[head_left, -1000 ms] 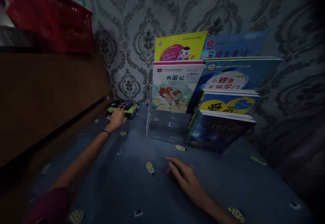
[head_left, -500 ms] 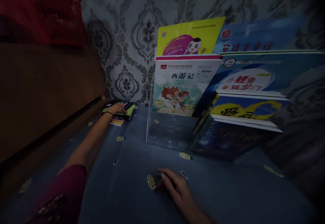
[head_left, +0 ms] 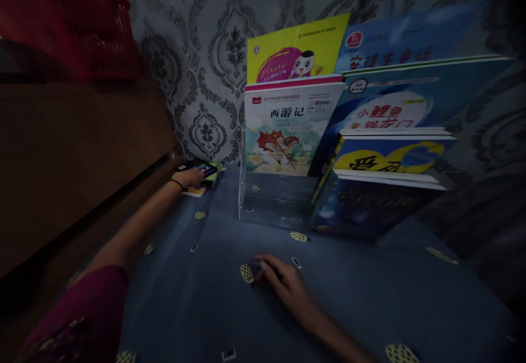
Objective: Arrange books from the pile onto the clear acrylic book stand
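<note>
My left hand, with a dark band at the wrist, reaches to the far left by the wall. Its fingers close over the dark-covered book on top of a small pile. Below that book show a green edge and an orange-and-white book. The fingertips are partly hidden. My right hand rests low over the blue patterned cloth, its fingers loosely bent and apart, holding nothing. Nearest to it is the clear stepped book stand, which bears several upright picture books, among them a white-and-teal one.
To the left stands a wooden cabinet with a red plastic basket on it. Patterned wallpaper rises behind. On the stand's right are a yellow-and-blue book and a dark blue book.
The view has shifted slightly, so the stand appears higher and a bit left. At the pile, the dark top book looks slightly turned under my left hand. My right hand stays over the cloth.
</note>
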A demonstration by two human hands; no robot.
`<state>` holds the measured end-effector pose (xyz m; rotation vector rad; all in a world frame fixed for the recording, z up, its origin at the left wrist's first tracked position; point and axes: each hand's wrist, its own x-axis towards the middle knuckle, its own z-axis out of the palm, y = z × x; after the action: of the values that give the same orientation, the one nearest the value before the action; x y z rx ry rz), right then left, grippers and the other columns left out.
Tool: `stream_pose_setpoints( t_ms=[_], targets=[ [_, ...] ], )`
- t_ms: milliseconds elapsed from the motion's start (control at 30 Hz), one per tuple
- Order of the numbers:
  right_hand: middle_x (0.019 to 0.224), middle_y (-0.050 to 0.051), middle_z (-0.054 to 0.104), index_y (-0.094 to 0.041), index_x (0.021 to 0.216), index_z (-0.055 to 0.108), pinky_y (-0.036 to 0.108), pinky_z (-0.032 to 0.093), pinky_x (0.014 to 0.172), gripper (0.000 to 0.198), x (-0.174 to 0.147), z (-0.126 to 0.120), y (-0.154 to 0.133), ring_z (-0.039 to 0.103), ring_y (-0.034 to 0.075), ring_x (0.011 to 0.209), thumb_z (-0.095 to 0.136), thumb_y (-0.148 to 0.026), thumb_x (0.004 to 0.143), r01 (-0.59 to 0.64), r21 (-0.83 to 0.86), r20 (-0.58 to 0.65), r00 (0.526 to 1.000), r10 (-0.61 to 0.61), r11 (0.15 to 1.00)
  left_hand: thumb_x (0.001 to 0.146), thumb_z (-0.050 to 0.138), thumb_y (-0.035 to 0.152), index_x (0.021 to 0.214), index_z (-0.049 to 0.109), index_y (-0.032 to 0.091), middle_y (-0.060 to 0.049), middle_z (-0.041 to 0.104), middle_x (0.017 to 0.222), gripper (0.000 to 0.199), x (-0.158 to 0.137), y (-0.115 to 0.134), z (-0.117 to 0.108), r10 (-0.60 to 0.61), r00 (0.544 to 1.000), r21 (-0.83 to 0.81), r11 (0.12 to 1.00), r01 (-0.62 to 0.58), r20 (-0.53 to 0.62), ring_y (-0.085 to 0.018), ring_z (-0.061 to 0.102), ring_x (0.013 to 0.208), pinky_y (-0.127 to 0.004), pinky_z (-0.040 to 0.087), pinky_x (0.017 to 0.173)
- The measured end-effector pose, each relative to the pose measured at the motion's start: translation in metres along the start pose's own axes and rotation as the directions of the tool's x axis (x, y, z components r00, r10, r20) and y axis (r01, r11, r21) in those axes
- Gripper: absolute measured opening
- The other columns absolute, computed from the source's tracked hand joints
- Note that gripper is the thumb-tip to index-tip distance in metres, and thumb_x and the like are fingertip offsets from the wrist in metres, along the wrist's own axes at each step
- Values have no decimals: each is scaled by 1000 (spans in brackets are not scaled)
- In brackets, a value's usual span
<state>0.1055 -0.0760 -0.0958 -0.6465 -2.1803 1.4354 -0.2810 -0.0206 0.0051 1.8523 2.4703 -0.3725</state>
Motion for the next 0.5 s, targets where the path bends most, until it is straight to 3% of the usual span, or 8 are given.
stream_pose_setpoints(
  t_ms=[167, 300, 500],
  targets=[
    [76, 5, 72, -20, 107, 72, 35, 54, 72, 56, -2, 0, -4, 67, 22, 71, 37, -62, 97, 40, 9, -4, 999, -40, 999, 82, 67, 28, 124, 63, 11, -23, 63, 133, 46, -45, -1, 5, -9, 1000, 95, 995, 8, 10, -35, 63, 120, -41, 49, 101],
    [74, 5, 71, -20, 102, 72, 34, 53, 71, 56, -2, 1, -4, 66, 21, 69, 37, -64, 97, 67, 18, 0, 998, -67, 998, 87, 63, 31, 138, 50, 13, -24, 48, 149, 55, -62, 0, 12, -28, 998, 116, 993, 34, -48, -36, 55, 131, -42, 47, 103],
    [77, 6, 72, -20, 101, 71, 34, 53, 72, 56, -1, 1, -2, 66, 21, 70, 37, -64, 97, 57, 7, -3, 998, -57, 998, 97, 40, 16, 131, 52, 10, -21, 69, 120, 37, -64, -9, 5, -70, 989, 95, 992, 83, -133, -28, 68, 110, -36, 50, 94]
  ],
)
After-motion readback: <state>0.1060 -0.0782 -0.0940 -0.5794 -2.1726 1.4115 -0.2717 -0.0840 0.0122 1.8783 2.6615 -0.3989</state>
